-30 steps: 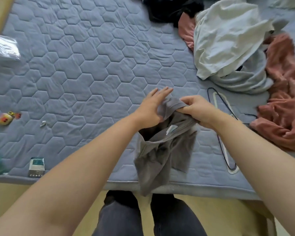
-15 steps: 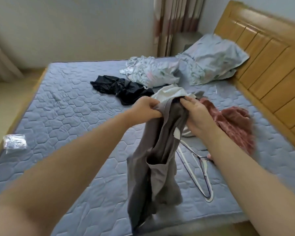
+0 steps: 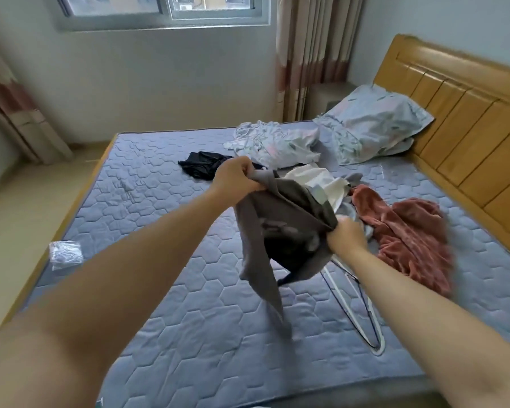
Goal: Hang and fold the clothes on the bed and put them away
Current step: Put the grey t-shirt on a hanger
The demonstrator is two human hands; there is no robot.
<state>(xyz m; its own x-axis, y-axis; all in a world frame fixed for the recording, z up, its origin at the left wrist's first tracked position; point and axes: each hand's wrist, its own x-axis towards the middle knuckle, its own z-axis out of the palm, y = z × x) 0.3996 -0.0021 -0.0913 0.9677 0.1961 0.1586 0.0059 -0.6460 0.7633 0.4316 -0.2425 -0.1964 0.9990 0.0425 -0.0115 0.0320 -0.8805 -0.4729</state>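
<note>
I hold a grey garment point(image 3: 280, 228) in the air above the blue quilted bed point(image 3: 159, 219). My left hand point(image 3: 236, 176) grips its upper edge, raised high. My right hand point(image 3: 346, 238) grips another part of the edge, lower and to the right. The cloth hangs twisted between them, one long flap dangling down. Under it lie white and dark wire hangers point(image 3: 362, 307). Behind it sit a white garment point(image 3: 318, 179), a rust-pink fleecy garment point(image 3: 409, 234) and a black garment point(image 3: 202, 163).
A pale patterned sheet point(image 3: 277, 141) and a pillow point(image 3: 377, 122) lie near the wooden headboard point(image 3: 465, 113) at right. A clear plastic bag point(image 3: 65, 254) sits at the bed's left edge. Curtains and a window stand behind.
My hands have drawn apart, the left one rising and the right one dropping, spreading the grey garment open. My view has lifted from the bed edge to the whole room.
</note>
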